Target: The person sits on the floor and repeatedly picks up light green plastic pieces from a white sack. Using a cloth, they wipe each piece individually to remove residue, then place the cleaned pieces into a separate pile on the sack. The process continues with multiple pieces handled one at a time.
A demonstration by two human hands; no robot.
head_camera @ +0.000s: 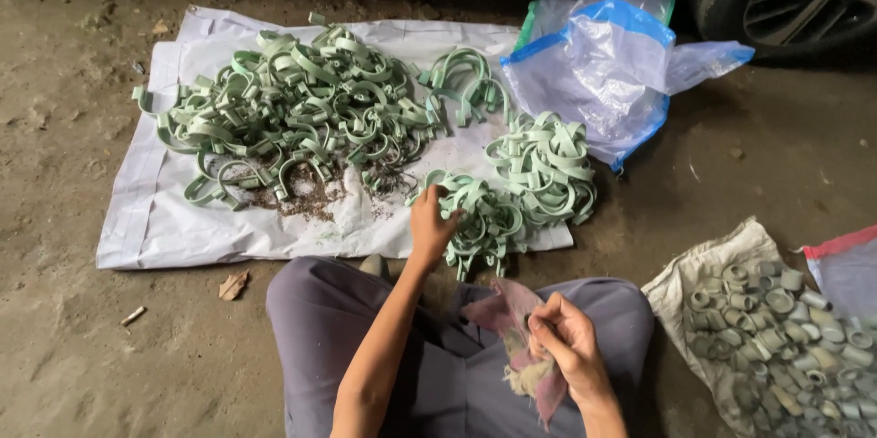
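Far left, a big loose heap of green clips (pixel 292 109) is lying on the white sheet (pixel 155 219), spread on the floor, seemingly to keep them off the dirt. Moving right, the left hand (pixel 431 223) is reaching forward, fingers closing on a clip in the near pile (pixel 484 219), right within arm's reach. The right hand (pixel 566 342) is pinching a pink rag (pixel 502 315) over the lap. Far right, a sack (pixel 681 287) is lying open, full of green rings (pixel 786 337).
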